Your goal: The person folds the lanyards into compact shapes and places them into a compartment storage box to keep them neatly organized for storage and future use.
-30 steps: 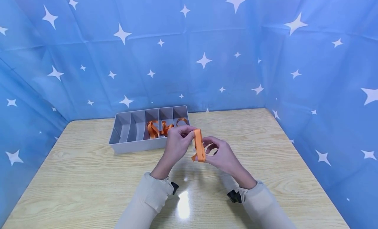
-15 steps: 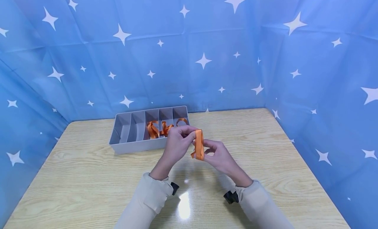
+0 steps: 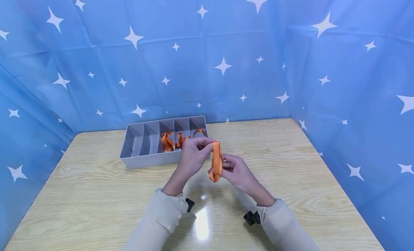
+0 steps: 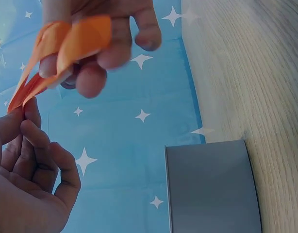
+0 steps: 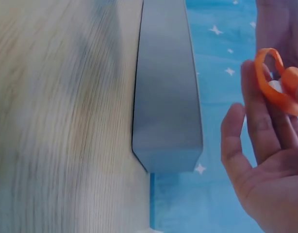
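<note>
An orange ribbon (image 3: 216, 159), folded into a long flat loop, hangs between both hands above the table. My left hand (image 3: 195, 154) pinches its upper end between thumb and fingertips. At the lower end, my right hand (image 3: 237, 173) holds the ribbon with thumb and fingers, and a small loop curls below. The left wrist view has the left hand (image 4: 35, 170) pinching one end, while the ribbon (image 4: 86, 41) wraps over the right hand's fingers. In the right wrist view, the ribbon (image 5: 265, 77) curls around the right hand's (image 5: 270, 155) fingertips.
A grey divided tray (image 3: 152, 158) stands at the table's back, left of the hands. Orange ribbon pieces (image 3: 168, 141) lie in three of its compartments; the left ones show bare floors. A starry blue curtain (image 3: 181, 64) surrounds the wooden table (image 3: 97, 200).
My right hand has shifted slightly left and its fingers have drawn in closer to the ribbon. The ribbon's loose lower tail now curls as a loop underneath. The left hand stays nearly still.
</note>
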Tool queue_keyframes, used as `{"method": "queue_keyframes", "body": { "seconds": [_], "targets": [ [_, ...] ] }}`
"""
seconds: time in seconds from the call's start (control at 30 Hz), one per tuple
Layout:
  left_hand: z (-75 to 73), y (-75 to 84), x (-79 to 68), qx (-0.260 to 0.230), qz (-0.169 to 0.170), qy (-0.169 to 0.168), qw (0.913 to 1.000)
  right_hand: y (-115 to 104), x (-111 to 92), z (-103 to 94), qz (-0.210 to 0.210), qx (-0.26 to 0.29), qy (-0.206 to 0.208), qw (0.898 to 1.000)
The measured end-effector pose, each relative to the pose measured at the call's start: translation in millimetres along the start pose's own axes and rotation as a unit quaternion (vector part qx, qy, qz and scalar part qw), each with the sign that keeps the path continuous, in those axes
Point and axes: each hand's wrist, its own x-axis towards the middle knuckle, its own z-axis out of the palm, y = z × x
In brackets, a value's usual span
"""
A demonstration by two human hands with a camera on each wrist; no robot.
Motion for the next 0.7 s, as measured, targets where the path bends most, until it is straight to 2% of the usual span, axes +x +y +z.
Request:
{"method": "queue_keyframes", "body": {
  "seconds": [0.33, 0.43, 0.7],
  "targets": [
    [-6.6, -4.3, 3.0, 0.018, 0.028, -0.007, 0.9994, -2.0, -3.7, 2.8, 0.003, 0.021, -0.019, 1.0],
    [-9.0, -4.6, 4.1, 0.027, 0.026, -0.011, 0.9992, -1.3, -4.8, 2.7, -0.012, 0.009, -0.023, 1.0],
    [-14.6, -7.1, 5.5, 0.038, 0.014, -0.035, 0.9986, -0.3, -7.6, 3.8, -0.012, 0.042, -0.04, 0.998]
  ]
}}
